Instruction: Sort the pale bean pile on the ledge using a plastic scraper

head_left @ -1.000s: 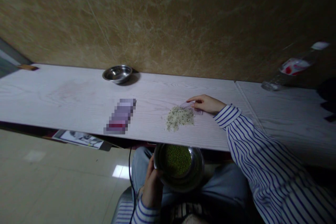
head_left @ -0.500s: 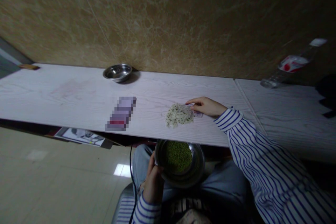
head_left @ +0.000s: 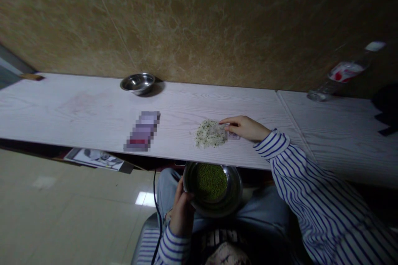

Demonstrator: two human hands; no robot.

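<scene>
Head cam: my L hand [head_left: 183,211] clamps the steel bowl [head_left: 235,196] of green beans [head_left: 212,182] over my lap, prob. stiff, slick & heavy-ish, best held by rim; R hand [head_left: 245,127], fingers bent, is at the pale grains [head_left: 207,134] on the surface [head_left: 177,132], can't tell if pinching.

Room lies between the grain pile [head_left: 210,134] and a pixelated slab [head_left: 143,130], perhaps a phone; a steel bowl [head_left: 141,90] stands beyond the slab.

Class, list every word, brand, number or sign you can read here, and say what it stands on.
No text can be read.
Bottle label: red and white, too blurred to read.
Pixelated purple item: nothing legible.
Printed sheet below the tabletop: too small and blurred.
Light print on dark clothing: unreadable.
</scene>
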